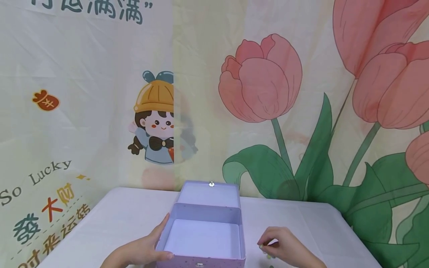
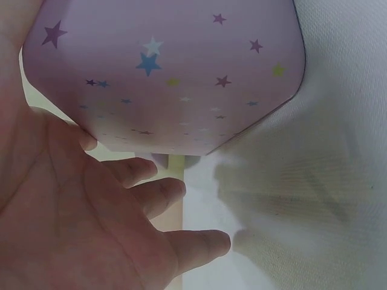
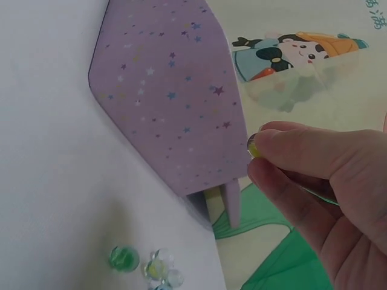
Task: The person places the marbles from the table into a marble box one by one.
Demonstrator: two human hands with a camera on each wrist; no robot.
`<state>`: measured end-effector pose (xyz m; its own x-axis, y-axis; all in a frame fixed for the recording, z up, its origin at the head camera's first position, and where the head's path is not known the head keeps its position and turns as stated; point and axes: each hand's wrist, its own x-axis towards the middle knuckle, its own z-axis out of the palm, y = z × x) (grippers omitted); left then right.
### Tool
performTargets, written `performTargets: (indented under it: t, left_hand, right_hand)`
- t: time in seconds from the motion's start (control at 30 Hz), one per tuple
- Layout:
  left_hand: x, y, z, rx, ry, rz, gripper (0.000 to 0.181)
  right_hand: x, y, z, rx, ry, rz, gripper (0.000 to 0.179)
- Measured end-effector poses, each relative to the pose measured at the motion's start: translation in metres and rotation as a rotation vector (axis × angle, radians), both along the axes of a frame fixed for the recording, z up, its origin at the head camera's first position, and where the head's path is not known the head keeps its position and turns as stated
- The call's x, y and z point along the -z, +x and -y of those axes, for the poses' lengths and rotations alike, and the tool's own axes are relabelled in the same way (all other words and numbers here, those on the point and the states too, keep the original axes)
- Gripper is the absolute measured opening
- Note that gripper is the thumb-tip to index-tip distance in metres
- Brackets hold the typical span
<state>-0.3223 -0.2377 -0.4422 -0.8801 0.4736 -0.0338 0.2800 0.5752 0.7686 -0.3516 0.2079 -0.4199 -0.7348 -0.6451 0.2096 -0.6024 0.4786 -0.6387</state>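
A lilac box with small stars on its outside stands on the table, its hinged lid folded back. The inside of the box shows nothing but its pale floor. My left hand rests along the box's left side, thumb at the front left corner; its fingers spread out loosely in the left wrist view. To the right of the box, my right hand pinches a yellow-green glass marble between thumb and fingertips. On the table below it lie a green marble and several clear ones.
A white cloth covers the table. Behind it hangs a curtain printed with large pink tulips and a cartoon figure in a yellow hat. A metal clasp sits on the lid's far edge.
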Motion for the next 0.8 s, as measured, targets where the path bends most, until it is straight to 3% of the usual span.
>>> performTargets:
  t: [0.23,0.53,0.8]
  left_hand:
    - [0.001,0.000,0.000,-0.001,0.006,-0.015,0.114]
    - [0.002,0.000,0.001,0.012,0.010,-0.047,0.111]
    - [0.008,0.002,0.003,0.002,-0.024,-0.119,0.108]
  right_hand:
    - [-0.016,-0.008,0.021,-0.068,0.036,-0.107,0.007]
    - [-0.038,-0.027,0.056,-0.129,0.075,-0.118,0.008]
    - [-0.055,-0.047,0.091,-0.187,0.191,-0.109,0.010]
